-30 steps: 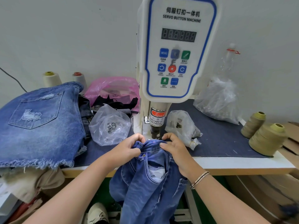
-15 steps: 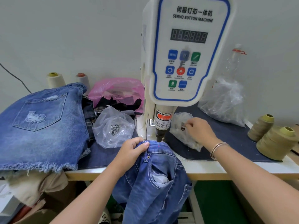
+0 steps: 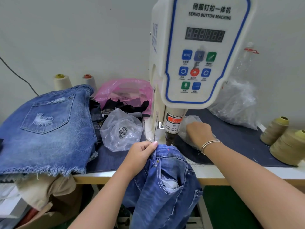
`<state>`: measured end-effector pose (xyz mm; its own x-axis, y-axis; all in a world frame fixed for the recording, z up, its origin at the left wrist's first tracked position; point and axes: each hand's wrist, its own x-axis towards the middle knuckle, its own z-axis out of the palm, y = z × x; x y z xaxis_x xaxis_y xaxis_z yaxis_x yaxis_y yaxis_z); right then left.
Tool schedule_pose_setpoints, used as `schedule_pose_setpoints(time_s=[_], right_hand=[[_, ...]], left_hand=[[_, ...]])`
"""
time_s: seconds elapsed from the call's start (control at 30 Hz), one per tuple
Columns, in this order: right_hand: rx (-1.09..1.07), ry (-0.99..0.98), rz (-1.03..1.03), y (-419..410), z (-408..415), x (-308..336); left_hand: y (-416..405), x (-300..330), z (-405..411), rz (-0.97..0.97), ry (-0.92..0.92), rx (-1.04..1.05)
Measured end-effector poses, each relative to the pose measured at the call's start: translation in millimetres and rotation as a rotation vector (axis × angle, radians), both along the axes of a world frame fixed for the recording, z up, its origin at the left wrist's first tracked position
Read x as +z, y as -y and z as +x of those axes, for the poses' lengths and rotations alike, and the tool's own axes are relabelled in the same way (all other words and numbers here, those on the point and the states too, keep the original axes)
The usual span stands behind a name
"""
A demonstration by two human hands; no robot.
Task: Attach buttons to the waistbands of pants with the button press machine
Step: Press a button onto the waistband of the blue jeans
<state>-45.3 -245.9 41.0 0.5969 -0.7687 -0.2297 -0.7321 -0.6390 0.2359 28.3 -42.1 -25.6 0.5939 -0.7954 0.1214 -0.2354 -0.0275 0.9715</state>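
Blue jeans (image 3: 165, 184) hang over the table's front edge, their waistband lying under the press head (image 3: 170, 138) of the white servo button machine (image 3: 198, 55); a red laser dot shows on the denim. My left hand (image 3: 140, 154) pinches the waistband just left of the press head. My right hand (image 3: 198, 133) reaches into a small clear plastic bag (image 3: 189, 120) right of the head; its fingertips are hidden behind the machine. Another clear bag (image 3: 121, 129) with metal button parts lies to the left.
A stack of denim shorts (image 3: 44, 128) fills the left of the table. A pink bag (image 3: 127, 91) and two thread cones (image 3: 61, 81) stand behind. A large clear bag (image 3: 237, 103) and olive thread cones (image 3: 287, 144) sit at the right.
My right hand let go of the waistband and moved right and back into the small clear bag. My left hand keeps holding the waistband under the press head.
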Motion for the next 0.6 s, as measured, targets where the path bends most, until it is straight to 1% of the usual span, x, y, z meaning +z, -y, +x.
schedule_pose_setpoints(time_s=[0.07, 0.17, 0.23, 0.37, 0.43, 0.6], right_hand=[[0.089, 0.078, -0.073, 7.9, -6.8, -9.4], [0.067, 0.1, -0.015, 8.5, -11.3, -11.2], [0.117, 0.229, -0.065, 15.1, -15.1, -18.9], [0.058, 0.449, 0.004, 24.5, -26.6, -26.5], [0.045, 0.603, 0.062, 25.4, -32.4, -26.3], [-0.114, 1.161, 0.246, 0.9, -58.0, -17.3]], left_hand=[[0.4, -0.7, 0.2, -0.012, -0.006, 0.001], [0.8, -2.0, 1.2, -0.008, -0.005, 0.007], [0.8, -2.4, 1.0, -0.004, 0.003, 0.007], [1.4, -2.8, 2.1, 0.005, -0.004, 0.01], [1.2, -3.3, 2.7, 0.005, -0.008, 0.008], [1.8, -4.5, 3.2, 0.005, -0.003, 0.008]])
